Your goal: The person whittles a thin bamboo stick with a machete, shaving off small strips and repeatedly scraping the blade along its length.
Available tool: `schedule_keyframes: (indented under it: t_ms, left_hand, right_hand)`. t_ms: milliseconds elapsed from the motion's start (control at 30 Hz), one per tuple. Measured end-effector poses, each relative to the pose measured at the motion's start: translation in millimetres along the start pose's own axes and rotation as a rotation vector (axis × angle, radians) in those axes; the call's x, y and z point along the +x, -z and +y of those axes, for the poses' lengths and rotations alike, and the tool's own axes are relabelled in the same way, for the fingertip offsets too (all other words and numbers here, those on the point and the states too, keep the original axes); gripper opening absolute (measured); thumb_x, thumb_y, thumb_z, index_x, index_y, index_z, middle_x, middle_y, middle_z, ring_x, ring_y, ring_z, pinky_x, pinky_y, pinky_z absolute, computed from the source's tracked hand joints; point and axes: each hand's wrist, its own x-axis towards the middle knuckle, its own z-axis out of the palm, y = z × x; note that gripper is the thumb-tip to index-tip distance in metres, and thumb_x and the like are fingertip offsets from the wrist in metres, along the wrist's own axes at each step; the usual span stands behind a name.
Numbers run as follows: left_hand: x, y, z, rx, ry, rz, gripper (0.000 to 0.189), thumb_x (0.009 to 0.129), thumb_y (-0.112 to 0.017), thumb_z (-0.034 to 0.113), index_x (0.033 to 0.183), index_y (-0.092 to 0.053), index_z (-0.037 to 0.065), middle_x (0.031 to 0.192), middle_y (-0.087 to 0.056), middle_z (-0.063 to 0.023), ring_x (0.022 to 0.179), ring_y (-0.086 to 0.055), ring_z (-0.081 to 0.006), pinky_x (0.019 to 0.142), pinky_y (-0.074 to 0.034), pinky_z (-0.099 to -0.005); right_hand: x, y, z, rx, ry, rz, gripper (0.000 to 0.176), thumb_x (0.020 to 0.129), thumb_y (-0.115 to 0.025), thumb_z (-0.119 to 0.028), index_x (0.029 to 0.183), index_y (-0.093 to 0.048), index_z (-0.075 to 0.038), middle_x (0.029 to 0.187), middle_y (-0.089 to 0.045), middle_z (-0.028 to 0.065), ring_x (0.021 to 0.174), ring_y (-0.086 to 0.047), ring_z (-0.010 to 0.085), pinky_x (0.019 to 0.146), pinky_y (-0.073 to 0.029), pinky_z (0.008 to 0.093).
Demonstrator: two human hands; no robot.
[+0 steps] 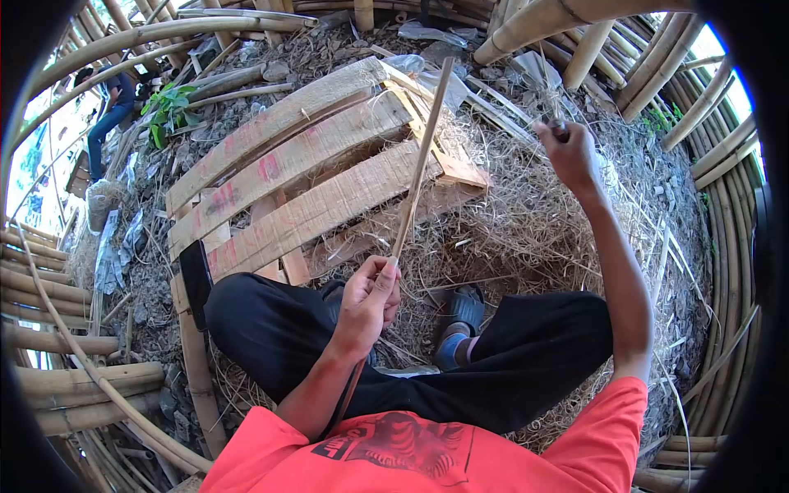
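Observation:
My left hand (371,297) is closed around a long, thin bamboo strip (425,156), which slants up and away over the wooden pallet. The strip's lower end runs back beneath my left forearm. Raised at the right, my right hand (570,158) grips a knife (560,130) by its dark handle; the blade looks blurred against the litter behind it. The knife is well apart from the strip. In front of my crossed legs lies the slatted wooden pallet (308,178), marked with red smudges.
Pale shavings (526,222) heap up beside the pallet. A dark phone-like slab (196,283) leans at the pallet's near left corner. Bamboo poles (723,271) stack along both sides. Another person (115,107) is far off at upper left, near a green plant (168,111).

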Motion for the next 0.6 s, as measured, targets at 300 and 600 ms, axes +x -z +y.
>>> schedule_keyframes:
  t_ms: [300, 600]
  left_hand:
    - [-2, -6, -9, 0.046, -0.017, 0.001, 0.020, 0.102, -0.044, 0.026, 0.095, -0.048, 0.008, 0.059, -0.031, 0.0055, 0.043, -0.025, -0.0009, 0.037, -0.018, -0.0197]
    - [-31, -2, -25, 0.417, -0.096, 0.001, 0.022, 0.102, -0.043, 0.027, 0.093, -0.046, 0.007, 0.058, -0.032, 0.0060, 0.043, -0.025, -0.0010, 0.037, -0.020, -0.0197]
  right_hand:
    - [-72, -27, -91, -0.186, 0.601, -0.435, 0.011, 0.071, -0.066, -0.022, 0.069, -0.066, -0.011, 0.054, -0.058, 0.0078, 0.051, -0.061, 0.0267, 0.053, -0.049, 0.0402]
    - [42, -15, -10, -0.629, 0.153, -0.129, 0.029, 0.092, -0.049, -0.027, 0.084, -0.066, -0.004, 0.061, -0.062, 0.0081, 0.057, -0.064, 0.0195, 0.052, -0.052, 0.0384]
